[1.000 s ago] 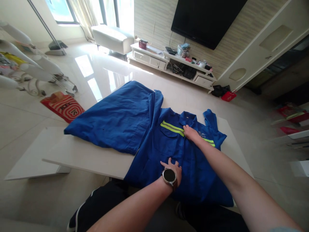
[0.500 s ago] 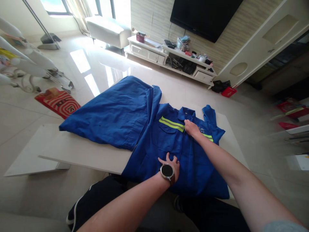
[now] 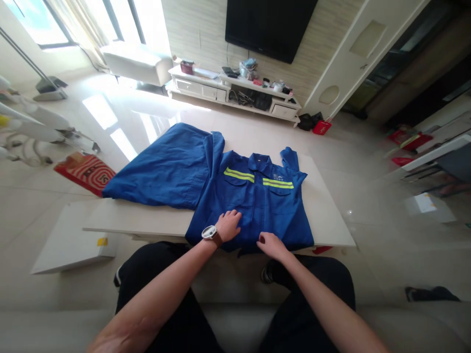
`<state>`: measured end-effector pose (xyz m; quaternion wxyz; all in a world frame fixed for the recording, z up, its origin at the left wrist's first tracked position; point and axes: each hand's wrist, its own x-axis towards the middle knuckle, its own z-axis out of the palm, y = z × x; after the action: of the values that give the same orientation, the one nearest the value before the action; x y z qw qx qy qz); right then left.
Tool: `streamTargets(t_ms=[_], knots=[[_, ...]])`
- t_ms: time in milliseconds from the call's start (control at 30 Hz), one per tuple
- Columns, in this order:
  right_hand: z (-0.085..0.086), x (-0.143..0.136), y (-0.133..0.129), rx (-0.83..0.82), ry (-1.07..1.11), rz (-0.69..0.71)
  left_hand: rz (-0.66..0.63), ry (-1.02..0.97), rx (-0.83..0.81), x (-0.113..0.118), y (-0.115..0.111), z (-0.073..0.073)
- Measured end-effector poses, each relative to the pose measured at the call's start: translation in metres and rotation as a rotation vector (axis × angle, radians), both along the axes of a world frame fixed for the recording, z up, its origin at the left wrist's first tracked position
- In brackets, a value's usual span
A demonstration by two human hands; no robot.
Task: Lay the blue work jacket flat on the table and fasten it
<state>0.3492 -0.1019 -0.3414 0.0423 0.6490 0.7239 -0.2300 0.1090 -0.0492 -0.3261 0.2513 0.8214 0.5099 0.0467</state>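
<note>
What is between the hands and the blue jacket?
Nothing visible. The left hand lies flat on the blue jacket near its lower edge, and the right hand touches the hem at the edge of the white table.

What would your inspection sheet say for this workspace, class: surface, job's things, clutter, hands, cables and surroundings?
Surface: low white table, mostly covered by cloth.
Job's things: blue work jacket lying front up, with reflective stripes; second blue garment spread to its left.
Clutter: nothing seen on the table.
Hands: left hand flat on the jacket's hem, wristwatch on it; right hand at the hem's near edge.
Cables: dark tangle on the TV stand, unclear.
Surroundings: wall television, red mat, glossy floor.
</note>
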Motion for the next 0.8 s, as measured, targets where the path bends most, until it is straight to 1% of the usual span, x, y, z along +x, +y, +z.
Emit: streamTargets(t_ms=[33, 67, 100, 133, 167, 200, 267, 333, 400, 500, 567, 667, 800], knots=[[-0.003, 0.001, -0.024, 0.024, -0.008, -0.023, 0.081, 0.021, 0.022, -0.008, -0.009, -0.004], [-0.006, 0.005, -0.042, 0.062, -0.036, -0.055, 0.169, 0.05, 0.027, -0.017, -0.017, -0.011], [-0.007, 0.011, -0.054, 0.097, -0.07, -0.092, 0.248, 0.08, 0.01, -0.027, -0.024, -0.018], [-0.006, 0.02, -0.059, 0.124, -0.105, -0.133, 0.305, 0.109, -0.014, -0.036, -0.029, -0.027], [-0.005, 0.029, -0.06, 0.133, -0.135, -0.176, 0.328, 0.135, -0.032, -0.045, -0.032, -0.037], [-0.004, 0.04, -0.057, 0.121, -0.15, -0.215, 0.321, 0.156, -0.043, -0.052, -0.034, -0.046], [-0.002, 0.06, -0.044, 0.046, -0.141, -0.282, 0.297, 0.177, -0.021, -0.062, -0.033, -0.063], [-0.005, 0.075, -0.028, -0.055, -0.116, -0.319, 0.294, 0.192, -0.01, -0.065, -0.03, -0.075], [-0.01, 0.083, -0.013, -0.123, -0.101, -0.318, 0.295, 0.2, -0.013, -0.061, -0.022, -0.081], [-0.019, 0.091, 0.012, -0.134, -0.107, -0.281, 0.263, 0.193, 0.004, -0.047, -0.003, -0.084], [-0.022, 0.097, 0.032, -0.132, -0.12, -0.259, 0.24, 0.185, 0.022, -0.033, 0.017, -0.083], [-0.024, 0.11, 0.066, -0.131, -0.153, -0.236, 0.223, 0.175, 0.038, -0.009, 0.057, -0.084], [-0.028, 0.125, 0.121, -0.103, -0.173, -0.24, 0.212, 0.158, 0.077, 0.016, 0.12, -0.088]])
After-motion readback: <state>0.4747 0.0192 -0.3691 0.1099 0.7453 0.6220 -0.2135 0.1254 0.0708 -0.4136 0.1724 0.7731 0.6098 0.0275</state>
